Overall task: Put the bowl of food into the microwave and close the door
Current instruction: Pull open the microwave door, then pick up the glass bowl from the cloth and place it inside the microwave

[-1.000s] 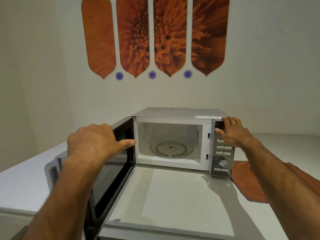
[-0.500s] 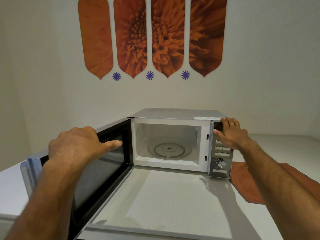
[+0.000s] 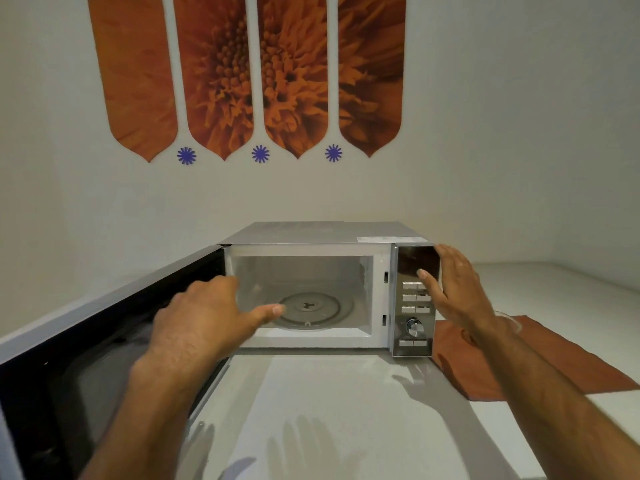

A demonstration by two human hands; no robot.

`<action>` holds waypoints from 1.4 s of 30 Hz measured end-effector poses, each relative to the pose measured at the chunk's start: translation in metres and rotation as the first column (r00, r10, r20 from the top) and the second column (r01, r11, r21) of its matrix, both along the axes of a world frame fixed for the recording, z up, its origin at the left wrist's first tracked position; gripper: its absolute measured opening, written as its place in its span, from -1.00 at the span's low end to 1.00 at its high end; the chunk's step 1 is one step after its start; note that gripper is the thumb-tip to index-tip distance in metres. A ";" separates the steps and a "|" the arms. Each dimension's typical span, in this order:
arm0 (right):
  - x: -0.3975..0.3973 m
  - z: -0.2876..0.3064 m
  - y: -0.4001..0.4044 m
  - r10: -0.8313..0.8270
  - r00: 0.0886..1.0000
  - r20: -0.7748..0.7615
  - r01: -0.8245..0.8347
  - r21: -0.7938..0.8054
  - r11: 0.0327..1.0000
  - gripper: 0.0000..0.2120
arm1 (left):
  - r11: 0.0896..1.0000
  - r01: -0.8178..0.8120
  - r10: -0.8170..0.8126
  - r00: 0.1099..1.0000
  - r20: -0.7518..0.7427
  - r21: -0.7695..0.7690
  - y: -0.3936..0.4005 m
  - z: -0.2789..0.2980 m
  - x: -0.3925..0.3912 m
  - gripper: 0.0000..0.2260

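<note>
So the microwave (image 3: 311,289) sits mid-frame on a white counter (image 3: 329,410) with its door (image 3: 104,323) swung wide toward the lower left; cavity's empty, just the glass turntable (image 3: 310,308) in there. No bowl anywhere in view, so I can't say where it is; it has to be somewhere out of frame.

Left hand (image 3: 204,317) hovers in front of the opening, center-left, fingers loosely curled and thumb pointing at the cavity, holding nothing and not visibly touching the door. Right hand (image 3: 457,292) is at center-right, fingers spread flat beside the control panel (image 3: 414,299), thumb across its face, gripping nothing; looks like it's just steadying the box. There's an orange cloth (image 3: 554,362) on the counter to the right, partly under that forearm.

My read: door-opening part is done and the next thing is fetching the bowl. Tips for doing it well: leave the door fully open like this so the bowl clears the frame; carry the bowl level with both hands; set it centered on the turntable, not on the rim; then push the door by its outer edge until it latches, keeping a hand on the body so the box doesn't slide.
</note>
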State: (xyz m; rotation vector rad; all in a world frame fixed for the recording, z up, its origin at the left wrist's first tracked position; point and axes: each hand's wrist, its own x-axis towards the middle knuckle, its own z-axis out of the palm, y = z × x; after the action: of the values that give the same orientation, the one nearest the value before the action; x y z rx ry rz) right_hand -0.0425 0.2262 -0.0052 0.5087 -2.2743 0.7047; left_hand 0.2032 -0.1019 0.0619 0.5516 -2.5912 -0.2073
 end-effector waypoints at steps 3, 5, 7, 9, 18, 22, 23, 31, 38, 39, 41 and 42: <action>0.006 -0.019 0.013 -0.036 0.998 0.056 0.041 -0.092 0.995 -0.29 | 0.969 0.231 -0.224 0.970 -0.092 0.083 0.018 -0.020 -0.037 -0.23; 0.010 -0.033 0.022 -0.088 0.990 0.109 0.103 -0.131 0.986 -0.26 | 0.888 0.414 -0.383 0.906 -0.179 0.197 0.035 -0.033 -0.061 -0.29; 0.015 -0.045 0.030 -0.140 0.979 0.150 0.165 -0.166 0.972 -0.26 | 0.763 0.566 -0.493 0.822 -0.285 0.312 0.055 -0.046 -0.082 -0.31; 0.022 -0.056 0.039 -0.170 0.971 0.166 0.204 -0.217 0.955 -0.26 | 0.637 0.664 -0.558 0.748 -0.361 0.392 0.077 -0.062 -0.099 -0.26; 0.042 -0.092 0.084 -0.243 0.949 0.203 0.305 -0.380 0.873 -0.36 | 0.322 0.736 -0.606 0.644 -0.467 0.596 0.169 -0.138 -0.169 -0.31; 0.031 -0.099 0.109 -0.225 0.944 0.241 0.319 -0.495 0.808 -0.37 | 0.224 0.716 -0.616 0.630 -0.473 0.661 0.207 -0.155 -0.200 -0.28; 0.025 -0.101 0.115 -0.217 0.939 0.267 0.330 -0.524 0.785 -0.35 | 0.201 0.702 -0.614 0.633 -0.471 0.683 0.217 -0.157 -0.208 -0.29; -0.038 -0.113 0.152 -0.123 0.914 0.387 0.363 -0.643 0.674 -0.30 | 0.430 0.660 -0.372 0.751 -0.545 0.616 0.297 -0.182 -0.247 -0.21; -0.084 -0.125 0.165 -0.038 0.919 0.393 0.313 -0.666 0.677 -0.26 | 0.548 0.677 -0.312 0.710 -0.631 0.491 0.349 -0.210 -0.252 -0.26; -0.089 -0.126 0.167 -0.028 0.914 0.404 0.314 -0.665 0.678 -0.23 | 0.561 0.683 -0.323 0.701 -0.636 0.468 0.355 -0.209 -0.253 -0.25; -0.097 -0.130 0.169 -0.009 0.904 0.427 0.321 -0.665 0.674 -0.21 | 0.564 0.687 -0.331 0.696 -0.637 0.458 0.366 -0.205 -0.256 -0.25; -0.101 -0.131 0.170 0.004 0.902 0.432 0.318 -0.671 0.670 -0.21 | 0.533 0.696 -0.333 0.696 -0.636 0.482 0.371 -0.202 -0.260 -0.26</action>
State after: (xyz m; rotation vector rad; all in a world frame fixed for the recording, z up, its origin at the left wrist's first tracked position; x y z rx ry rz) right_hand -0.1433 0.3964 -0.1361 -0.2606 -2.0909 1.6453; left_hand -0.0569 0.2689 -0.1403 -0.1263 -2.0156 -1.4115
